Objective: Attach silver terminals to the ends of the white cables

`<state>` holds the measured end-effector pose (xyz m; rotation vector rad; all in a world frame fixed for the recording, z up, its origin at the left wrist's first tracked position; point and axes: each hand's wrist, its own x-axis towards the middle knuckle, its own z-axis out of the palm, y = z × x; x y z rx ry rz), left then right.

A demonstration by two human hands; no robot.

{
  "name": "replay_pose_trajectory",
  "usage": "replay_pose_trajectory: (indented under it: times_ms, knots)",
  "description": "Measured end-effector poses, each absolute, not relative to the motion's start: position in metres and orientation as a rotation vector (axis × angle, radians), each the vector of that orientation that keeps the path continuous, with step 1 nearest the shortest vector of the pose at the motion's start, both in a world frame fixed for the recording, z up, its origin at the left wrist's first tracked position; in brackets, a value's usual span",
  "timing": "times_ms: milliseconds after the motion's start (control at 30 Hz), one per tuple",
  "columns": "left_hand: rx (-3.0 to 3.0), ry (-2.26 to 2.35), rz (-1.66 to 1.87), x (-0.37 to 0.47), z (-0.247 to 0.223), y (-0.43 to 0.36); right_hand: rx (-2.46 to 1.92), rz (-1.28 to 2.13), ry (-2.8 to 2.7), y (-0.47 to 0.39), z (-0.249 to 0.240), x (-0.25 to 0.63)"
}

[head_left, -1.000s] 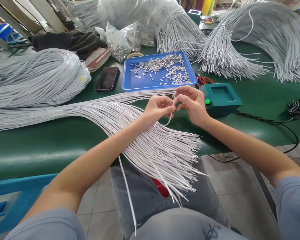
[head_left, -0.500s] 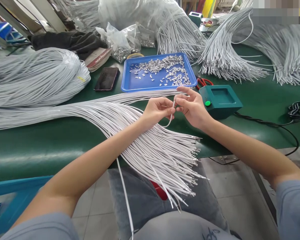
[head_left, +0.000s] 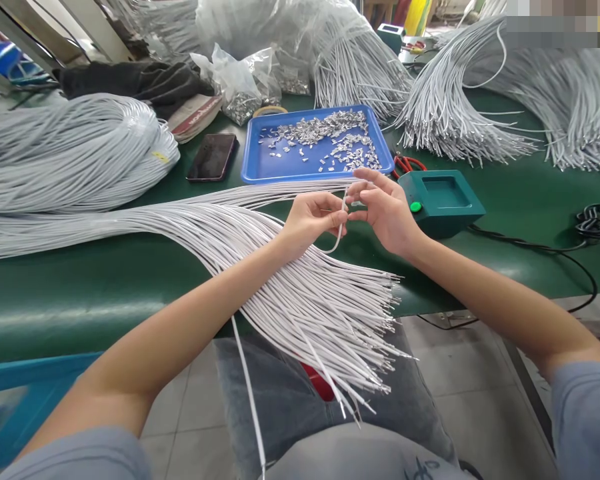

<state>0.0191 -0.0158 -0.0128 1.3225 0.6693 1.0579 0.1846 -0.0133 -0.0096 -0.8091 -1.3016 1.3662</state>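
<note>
My left hand [head_left: 314, 220] pinches a single white cable [head_left: 339, 233] between thumb and fingers, its tip pointing up. Close by on the right, my right hand [head_left: 383, 207] has its index finger stretched out and the others curled at the cable's tip. A small shiny metal piece [head_left: 356, 203] shows between its fingers; how firmly it is held is partly hidden. Under my left forearm a fanned bundle of white cables [head_left: 300, 287] spreads over the table edge, with bare metal ends. Beyond my hands is a blue tray [head_left: 260, 175] of loose small metal terminals [head_left: 325, 130].
A green box with a green button [head_left: 443, 200] stands by my right hand, with red-handled pliers [head_left: 409, 164] behind it. A phone [head_left: 212, 158] lies left of the tray. Coiled cables [head_left: 70, 153] and other cable bundles [head_left: 460, 100] lie around. A black cord [head_left: 535, 247] runs right.
My right hand's fingers have opened a little away from the cable tip, and a shiny metal piece now shows between them. My left hand has shifted slightly left with the cable.
</note>
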Motion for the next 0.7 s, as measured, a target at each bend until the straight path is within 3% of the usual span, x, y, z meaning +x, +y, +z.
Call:
replay_pose_trajectory:
  times_ms: [467, 700]
  knots:
    - [1.322, 0.615, 0.968, 0.019, -0.011, -0.018, -0.788, 1.12, -1.527, -0.018, -0.011, 0.182]
    - [1.315, 0.709, 1.015, 0.022, -0.007, -0.02, -0.842, 0.831, -1.662, -0.016, -0.018, 0.182]
